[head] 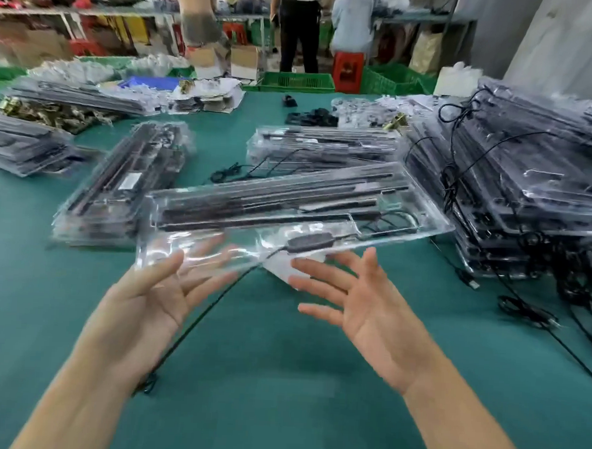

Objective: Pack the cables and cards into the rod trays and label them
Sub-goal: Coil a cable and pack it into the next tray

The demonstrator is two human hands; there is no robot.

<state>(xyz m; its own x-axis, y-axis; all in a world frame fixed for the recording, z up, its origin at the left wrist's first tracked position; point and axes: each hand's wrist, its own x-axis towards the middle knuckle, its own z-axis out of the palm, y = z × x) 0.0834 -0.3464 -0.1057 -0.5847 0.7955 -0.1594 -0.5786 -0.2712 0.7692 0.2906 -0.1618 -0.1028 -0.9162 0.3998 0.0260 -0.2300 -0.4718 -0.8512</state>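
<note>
Clear blister rod tray [289, 203] looks light, thin, slippery and probably flexy (support both long edges). At its near edge, left hand [146, 305] and right hand [362, 306] have fingers splayed straight, clamping nothing.

A clear flat plastic tray of black rods [299, 204] is at the centre, over the green cloth-topped table [279, 378]. Its near edge lies over the fingers of the left hand [146, 305] at 7 o'clock, with the right hand [362, 306] at 5 o'clock. A thin black cable [197, 325] runs from the tray toward 7 o'clock, beside the left hand. A stack of clear rod trays [118, 187] lies at 10 o'clock, another stack [322, 150] behind at 12, and a taller pile [529, 188] at 2 o'clock. Loose black cords [523, 311] lie at 4 o'clock. A green slatted plastic crate [297, 82] stands beyond the table's far edge at 12.
</note>
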